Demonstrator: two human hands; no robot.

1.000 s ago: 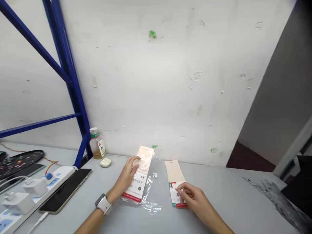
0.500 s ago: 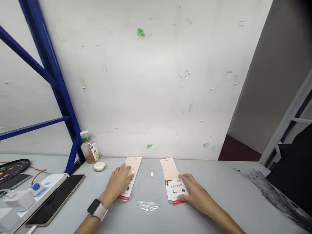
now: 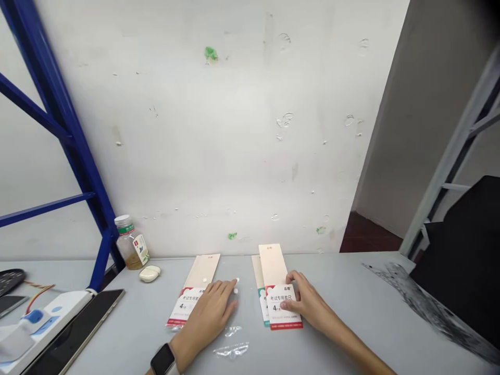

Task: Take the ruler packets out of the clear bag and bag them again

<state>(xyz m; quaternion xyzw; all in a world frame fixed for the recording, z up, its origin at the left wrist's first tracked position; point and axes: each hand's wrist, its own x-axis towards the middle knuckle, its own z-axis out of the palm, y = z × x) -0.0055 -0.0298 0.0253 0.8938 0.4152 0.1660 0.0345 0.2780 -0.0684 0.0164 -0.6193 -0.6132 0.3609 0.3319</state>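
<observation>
My right hand (image 3: 310, 304) pinches the right edge of a red-and-white ruler set packet (image 3: 279, 307) with a cream upper card. That packet overlaps a similar one with a teal edge (image 3: 262, 307), mostly hidden beneath it. My left hand (image 3: 211, 312), wearing a watch (image 3: 163, 359), lies palm down with its fingers stretched out. It covers the right side of another red-edged ruler set packet (image 3: 183, 307) on the left. Near its fingertips is a small white bit (image 3: 235, 291) on the table. Clear plastic film (image 3: 232, 350) lies just right of my left wrist.
A jar of brownish liquid (image 3: 133, 245) and a cream earbud case (image 3: 150, 273) stand at the back left. Nearer are a phone (image 3: 78, 330) and a white power strip (image 3: 54, 320). A blue metal frame (image 3: 70, 135) rises at left; a black object (image 3: 464, 255) is at right.
My left hand has moved right and nearer, off the middle of the left packet. The top right-hand packet has shifted, baring more of the teal-edged one. The view has turned slightly right.
</observation>
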